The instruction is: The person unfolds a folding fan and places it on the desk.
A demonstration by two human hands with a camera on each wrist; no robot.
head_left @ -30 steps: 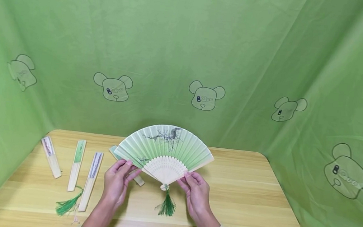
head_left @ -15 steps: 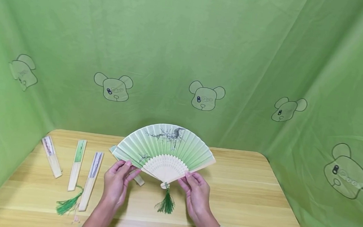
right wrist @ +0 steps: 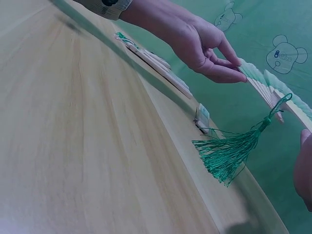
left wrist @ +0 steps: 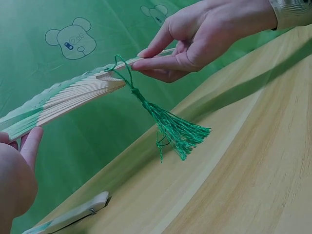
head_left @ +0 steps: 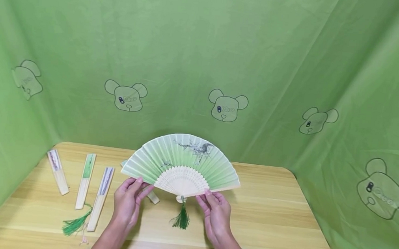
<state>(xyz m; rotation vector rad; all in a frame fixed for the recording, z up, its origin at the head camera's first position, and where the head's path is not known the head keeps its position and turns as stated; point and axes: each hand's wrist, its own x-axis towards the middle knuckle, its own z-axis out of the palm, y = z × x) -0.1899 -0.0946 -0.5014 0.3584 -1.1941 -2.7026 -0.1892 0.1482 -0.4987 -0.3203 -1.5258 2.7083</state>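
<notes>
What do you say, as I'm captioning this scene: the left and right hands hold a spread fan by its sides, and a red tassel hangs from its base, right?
The colour is wrong: the tassel is green, as the head view shows. The rest stands: the left hand and right hand hold the spread fan by its sides.

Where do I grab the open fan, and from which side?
I'd pinch the open fan by its two outer edges, coming from both sides, where the left hand and right hand hold it. It's spread wide, so those edges stick out sideways, and its tassel hangs free below.
</notes>
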